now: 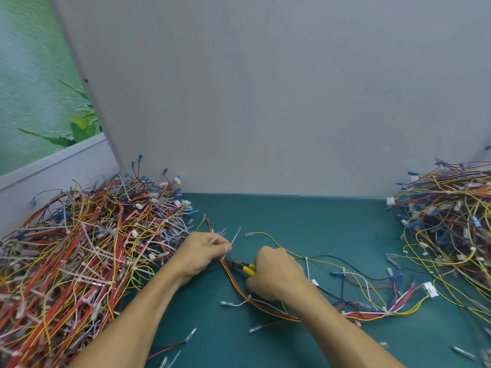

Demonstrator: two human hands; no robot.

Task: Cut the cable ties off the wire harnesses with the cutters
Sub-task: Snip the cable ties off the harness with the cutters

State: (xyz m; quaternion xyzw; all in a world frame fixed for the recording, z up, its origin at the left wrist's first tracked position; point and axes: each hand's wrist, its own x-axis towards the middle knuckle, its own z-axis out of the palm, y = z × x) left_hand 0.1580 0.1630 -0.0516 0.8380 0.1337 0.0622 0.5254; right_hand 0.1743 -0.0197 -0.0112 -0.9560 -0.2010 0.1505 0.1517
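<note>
A wire harness (265, 306) of red, yellow, black and white wires lies across the green table (305, 224) in front of me. My left hand (199, 252) pinches its red and yellow bundle, with white cable ties (235, 236) sticking up past the fingers. My right hand (276, 274) grips the yellow-handled cutters (243, 265). Their dark jaws point left and touch the bundle just below my left fingertips. Another white tie (307, 266) wraps the harness right of my right hand.
A big heap of harnesses (87, 248) with many white ties fills the left of the table. A second heap (451, 221) sits at the right edge. A grey partition (265, 102) stands behind. Loose wires and terminals (186, 338) lie near the front.
</note>
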